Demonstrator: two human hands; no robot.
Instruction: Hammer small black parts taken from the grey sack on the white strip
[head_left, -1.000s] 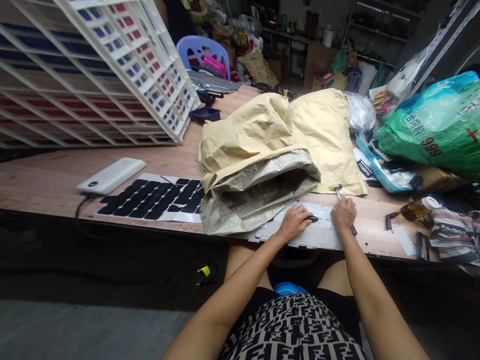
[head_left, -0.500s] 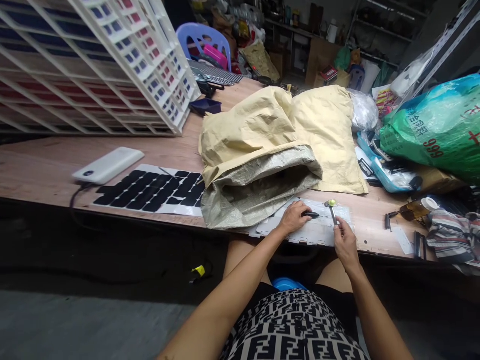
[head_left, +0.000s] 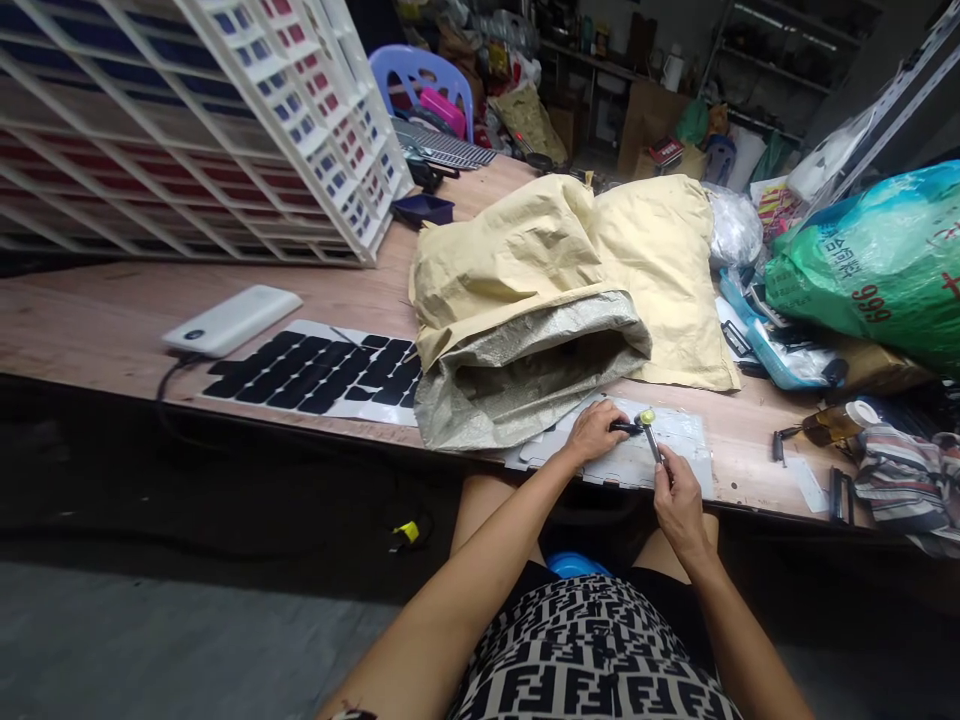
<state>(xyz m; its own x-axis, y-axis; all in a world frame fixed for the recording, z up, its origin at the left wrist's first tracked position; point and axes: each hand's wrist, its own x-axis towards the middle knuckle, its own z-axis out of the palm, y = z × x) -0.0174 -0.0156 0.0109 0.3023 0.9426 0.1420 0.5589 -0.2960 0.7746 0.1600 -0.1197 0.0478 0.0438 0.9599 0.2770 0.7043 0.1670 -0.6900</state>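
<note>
My left hand (head_left: 595, 430) rests low over a pale grey board (head_left: 686, 455) at the table's front edge. Its fingers are closed on a small black elongated piece (head_left: 623, 427), whose exact kind I cannot make out. In my right hand (head_left: 679, 495) is a small hammer (head_left: 653, 440) with a metal shaft and a yellowish-green head. The hammer's head is at the far end of the black piece; whether they touch is unclear. Just behind my left hand gapes the silvery mouth of a yellow paper sack (head_left: 510, 260).
Left on the wooden table (head_left: 67, 320) are a white power bank (head_left: 232, 318) with a cable and a sheet of black pieces (head_left: 315, 370). A white plastic crate (head_left: 300, 130) towers behind. To the right lie a green plastic bag (head_left: 862, 270), a brown bottle (head_left: 832, 424) and a striped cloth (head_left: 900, 480).
My right hand has moved left, bringing the hammer's head from beside the black piece to its end. My left hand keeps its hold. The whole view has shifted slightly.
</note>
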